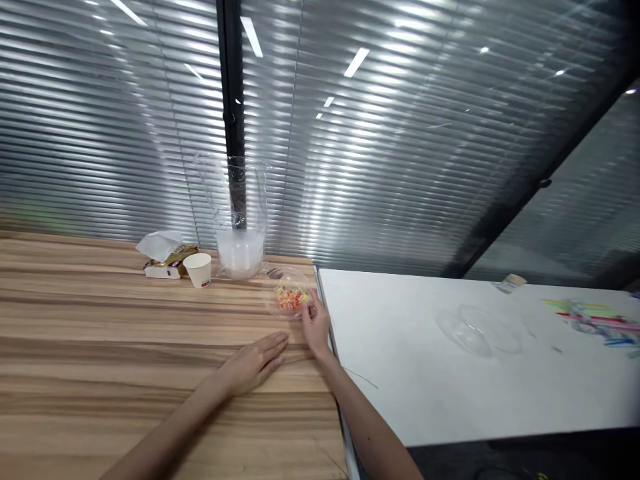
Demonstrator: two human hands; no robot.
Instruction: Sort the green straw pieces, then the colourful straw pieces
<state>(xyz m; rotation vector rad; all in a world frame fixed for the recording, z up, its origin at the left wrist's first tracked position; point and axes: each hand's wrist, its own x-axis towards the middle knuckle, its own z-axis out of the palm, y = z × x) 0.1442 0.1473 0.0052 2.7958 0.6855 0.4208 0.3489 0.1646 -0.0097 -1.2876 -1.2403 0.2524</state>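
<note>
My left hand (257,363) lies flat on the wooden table (100,347), fingers stretched out, holding nothing. My right hand (316,323) reaches to a clear plastic bowl (290,298) holding small red, yellow and green bits near the table's right edge. Its fingers curl at the bowl's right rim; whether they grip it is unclear.
Behind the bowl stands a clear plastic bag of stacked clear bowls (240,250), a white paper cup (199,269) and a tissue packet (165,257). On the white table (400,360) to the right lie an empty clear bowl (477,330), a small jar (509,283) and coloured straws (595,321). Window blinds behind.
</note>
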